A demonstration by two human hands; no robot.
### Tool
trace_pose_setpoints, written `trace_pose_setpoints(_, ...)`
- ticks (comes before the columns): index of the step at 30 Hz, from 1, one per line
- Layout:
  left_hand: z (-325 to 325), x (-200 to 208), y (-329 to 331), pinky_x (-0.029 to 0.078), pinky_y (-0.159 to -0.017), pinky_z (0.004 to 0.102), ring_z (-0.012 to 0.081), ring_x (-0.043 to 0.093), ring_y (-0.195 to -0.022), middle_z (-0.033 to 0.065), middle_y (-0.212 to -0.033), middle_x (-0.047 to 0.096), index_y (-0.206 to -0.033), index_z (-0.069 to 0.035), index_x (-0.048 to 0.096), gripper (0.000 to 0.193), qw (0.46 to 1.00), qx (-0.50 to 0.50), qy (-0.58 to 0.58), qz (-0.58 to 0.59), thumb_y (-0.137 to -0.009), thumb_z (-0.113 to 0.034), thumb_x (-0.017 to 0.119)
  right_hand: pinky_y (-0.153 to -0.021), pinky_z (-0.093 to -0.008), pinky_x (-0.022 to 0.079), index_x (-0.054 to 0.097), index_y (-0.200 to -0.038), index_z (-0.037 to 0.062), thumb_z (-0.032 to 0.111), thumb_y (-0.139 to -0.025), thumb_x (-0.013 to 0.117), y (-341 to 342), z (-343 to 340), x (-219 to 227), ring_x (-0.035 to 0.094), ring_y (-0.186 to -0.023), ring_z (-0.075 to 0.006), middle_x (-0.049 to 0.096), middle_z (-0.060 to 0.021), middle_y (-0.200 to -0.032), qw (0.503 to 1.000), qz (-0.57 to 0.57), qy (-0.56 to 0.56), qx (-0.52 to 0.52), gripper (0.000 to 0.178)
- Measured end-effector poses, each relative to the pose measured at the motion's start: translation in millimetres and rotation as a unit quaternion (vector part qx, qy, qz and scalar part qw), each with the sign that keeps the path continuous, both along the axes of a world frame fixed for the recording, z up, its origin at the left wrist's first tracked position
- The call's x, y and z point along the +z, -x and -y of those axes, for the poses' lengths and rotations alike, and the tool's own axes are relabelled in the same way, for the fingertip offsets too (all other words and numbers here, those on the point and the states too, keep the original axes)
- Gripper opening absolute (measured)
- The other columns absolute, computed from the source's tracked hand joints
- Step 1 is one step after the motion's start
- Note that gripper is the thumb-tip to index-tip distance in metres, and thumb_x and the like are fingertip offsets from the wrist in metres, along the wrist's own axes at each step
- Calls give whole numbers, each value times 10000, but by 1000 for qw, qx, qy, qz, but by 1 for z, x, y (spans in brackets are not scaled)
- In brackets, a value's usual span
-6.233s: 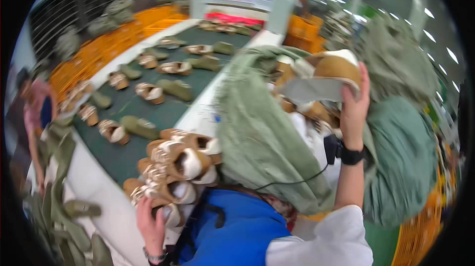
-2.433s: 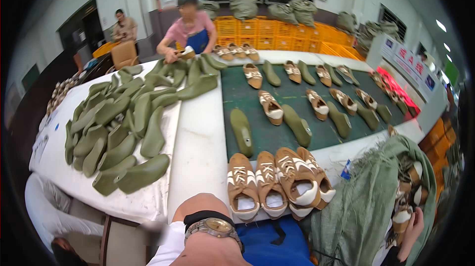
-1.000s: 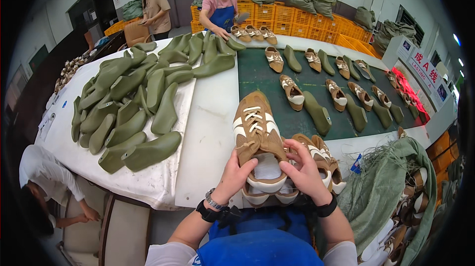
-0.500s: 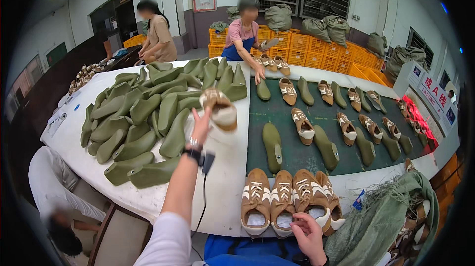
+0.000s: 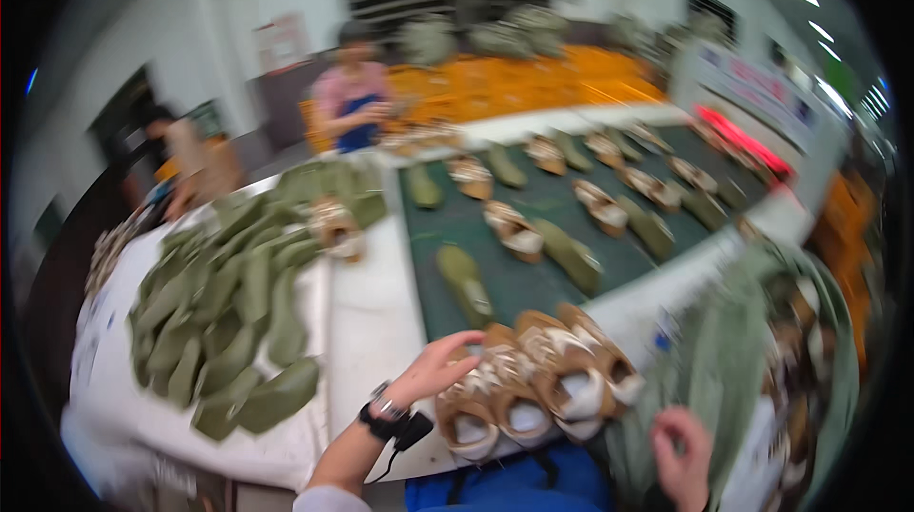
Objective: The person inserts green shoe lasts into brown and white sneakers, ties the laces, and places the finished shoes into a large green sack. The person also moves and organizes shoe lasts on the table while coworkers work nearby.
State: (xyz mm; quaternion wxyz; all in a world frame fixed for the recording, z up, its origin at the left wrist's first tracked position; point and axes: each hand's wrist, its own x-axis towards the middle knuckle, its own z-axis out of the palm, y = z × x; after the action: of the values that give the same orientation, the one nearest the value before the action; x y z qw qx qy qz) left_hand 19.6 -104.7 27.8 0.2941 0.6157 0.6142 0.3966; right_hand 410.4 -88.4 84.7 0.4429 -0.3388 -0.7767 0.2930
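Observation:
My left hand point(image 5: 440, 366), a watch and a black device on its wrist, reaches over the leftmost of the row of brown-and-white sneakers point(image 5: 523, 407) at the table's near edge. Its fingers are stretched out, and it holds nothing I can see. Right of the row, my right hand point(image 5: 681, 455) hovers by a green woven sack point(image 5: 709, 360), blurred, with its fingers loosely bent and apart and nothing visible in them. A single brown-and-white sneaker point(image 5: 335, 229) lies by the right edge of a pile of green shoe lasts point(image 5: 238, 307) on the white table.
A dark green conveyor belt point(image 5: 433, 293) carries sneakers and lasts in rows toward a red-lit machine opening point(image 5: 743, 140). Across the table stands a co-worker in a blue apron point(image 5: 357, 136). Another person point(image 5: 190, 164) is at the far left. Orange crates point(image 5: 533, 83) line the back wall.
My left hand has let go of the single sneaker beside the lasts and come back to the near row. My right hand has moved rightward from the row toward the sack. The view has turned right.

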Motion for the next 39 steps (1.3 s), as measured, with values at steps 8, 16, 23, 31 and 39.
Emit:
trace_pose_setpoints(8,44,41,-131,383,-1026,376,290,526,-1193,135,-1166,619,-1187,-3,578,407,960,-271,-52,-44,-796,-75,664,-711,-355,521,646,-1049,40,186,-818,658,-231,-52,-41,665,-769,-260,671,-143,-833,848,188,61,-492,274)
trace_pose_setpoints(16,56,49,-140,426,-942,366,329,549,-1112,192,-1198,569,-1198,-9,562,367,964,-259,-45,-48,-837,-21,628,-834,-373,501,589,-1189,-18,334,-750,709,-300,-86,-110,643,-985,-320,659,-215,-1068,765,253,234,-544,575)
trace_pose_setpoints(23,57,50,-147,452,-879,338,305,574,-1065,173,-1168,579,-1185,-9,564,351,957,-278,-61,-54,-840,-17,629,-668,-288,492,609,-1072,-18,161,-810,653,-288,-84,-53,583,-756,-130,625,-53,-858,867,-99,122,-472,321)
trace_pose_setpoints(31,53,40,-150,398,-1009,359,261,540,-1175,135,-1157,624,-1203,-1,566,421,971,-231,31,42,-799,-64,665,-719,-267,532,434,-1220,-32,131,-893,634,-214,-74,100,631,-864,-147,621,-92,-1015,855,-392,-62,-334,416)
trace_pose_setpoints(39,53,34,-133,290,-1098,394,281,271,-1386,172,-1497,252,-1501,-70,55,1070,920,-114,-152,342,-736,-208,790,-746,-286,555,452,-1230,-11,138,-892,630,15,-77,53,635,-913,-149,600,-86,-1096,909,-371,187,-11,409)
